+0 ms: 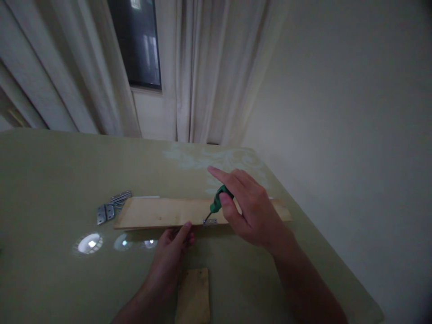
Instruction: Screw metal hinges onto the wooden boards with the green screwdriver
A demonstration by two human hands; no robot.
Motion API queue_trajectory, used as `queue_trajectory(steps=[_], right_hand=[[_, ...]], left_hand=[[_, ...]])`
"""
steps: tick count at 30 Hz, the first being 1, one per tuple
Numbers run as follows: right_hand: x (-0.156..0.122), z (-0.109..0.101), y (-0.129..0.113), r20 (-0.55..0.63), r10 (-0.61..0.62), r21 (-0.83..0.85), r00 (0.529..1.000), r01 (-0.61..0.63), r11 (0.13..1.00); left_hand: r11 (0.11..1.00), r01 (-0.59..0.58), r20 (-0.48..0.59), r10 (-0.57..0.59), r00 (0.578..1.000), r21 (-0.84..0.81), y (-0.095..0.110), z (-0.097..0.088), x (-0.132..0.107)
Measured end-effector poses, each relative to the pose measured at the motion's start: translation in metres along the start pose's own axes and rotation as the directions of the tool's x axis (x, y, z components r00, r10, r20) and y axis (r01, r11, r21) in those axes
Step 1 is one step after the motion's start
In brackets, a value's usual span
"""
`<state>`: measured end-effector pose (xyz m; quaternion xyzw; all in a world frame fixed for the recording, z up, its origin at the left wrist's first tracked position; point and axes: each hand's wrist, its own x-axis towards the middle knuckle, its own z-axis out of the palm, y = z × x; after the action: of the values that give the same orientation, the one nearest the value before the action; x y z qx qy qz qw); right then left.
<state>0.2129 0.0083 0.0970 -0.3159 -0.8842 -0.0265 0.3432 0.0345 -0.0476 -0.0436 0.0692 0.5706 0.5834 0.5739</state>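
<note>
A long pale wooden board (148, 213) lies crosswise on the table, with what looks like a second board under it. My left hand (177, 238) grips its front edge, thumb on top and fingers beneath. In my right hand (248, 207) is a screwdriver (216, 202) with a green handle, its index finger stretched out past the handle. The tilted shaft points down at the left end of a small metal hinge (212, 221) on the board's front edge. Whether a screw sits under the tip is too small to tell.
Left of the board lie a metal hinge (105, 213) and several more metal pieces (120, 196). A short wooden piece (193, 297) with small holes rests near the front. The green table (67, 175) meets a wall on the right; curtains (216, 67) hang behind.
</note>
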Motion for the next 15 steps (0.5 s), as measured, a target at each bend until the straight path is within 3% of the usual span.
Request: queue_trajectory(steps=[5, 8, 10, 13, 15], right_hand=[[0.0001, -0.0002, 0.0005, -0.066, 0.010, -0.093, 0.998, -0.016, 0.996], [0.0008, -0.0003, -0.0003, -0.005, -0.036, -0.017, 0.999, 0.036, 0.999], [0.0013, 0.0003, -0.0004, 0.001, -0.052, -0.053, 0.999, 0.052, 0.997], [0.0018, 0.0014, 0.0008, -0.066, -0.002, -0.128, 0.998, -0.007, 0.992], [0.0019, 0.0013, 0.0010, -0.045, 0.014, -0.079, 0.999, -0.018, 0.997]], left_hand=[[1.000, 0.005, -0.007, -0.005, 1.000, 0.007, 0.0006, 0.0006, -0.0003], [1.000, 0.008, -0.007, -0.008, 1.000, -0.001, 0.0010, 0.0006, -0.0003], [1.000, 0.009, 0.003, -0.009, 1.000, -0.003, 0.0013, 0.0004, -0.0007], [1.000, 0.014, 0.006, -0.014, 1.000, 0.003, 0.0011, -0.0011, -0.0006], [1.000, 0.019, 0.014, -0.019, 1.000, 0.006, 0.0003, -0.0028, 0.0005]])
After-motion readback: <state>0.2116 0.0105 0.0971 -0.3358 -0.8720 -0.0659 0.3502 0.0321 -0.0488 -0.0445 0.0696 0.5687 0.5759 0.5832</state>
